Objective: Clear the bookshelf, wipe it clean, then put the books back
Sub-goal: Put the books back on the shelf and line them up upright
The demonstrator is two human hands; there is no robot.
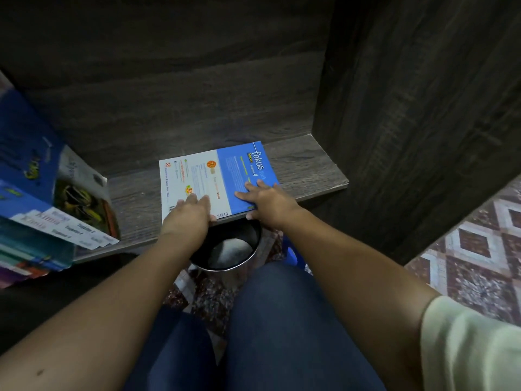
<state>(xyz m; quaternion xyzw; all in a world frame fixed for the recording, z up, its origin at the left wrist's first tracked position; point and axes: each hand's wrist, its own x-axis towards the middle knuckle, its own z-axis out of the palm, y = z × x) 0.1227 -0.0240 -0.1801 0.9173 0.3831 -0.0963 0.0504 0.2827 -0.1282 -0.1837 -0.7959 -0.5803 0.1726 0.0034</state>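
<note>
As I reach in with both arms, book [218,179]: lies flat on the dark wooden shelf [310,170], right of the middle, its near edge at the shelf's front lip
Cover: left half white with small print and orange-yellow badges, right half blue with "fokus" in white and a "4"
Left hand [191,211]: fingers flat on the white half, thumb tucked at the near edge, pinching it
Right hand [267,201]: fingers fanned on the blue half, thumb under the near edge, pinching too
Stack of books [56,207]: at the shelf's left end, well apart
Metal pot [225,249]: on the floor below my hands
</note>
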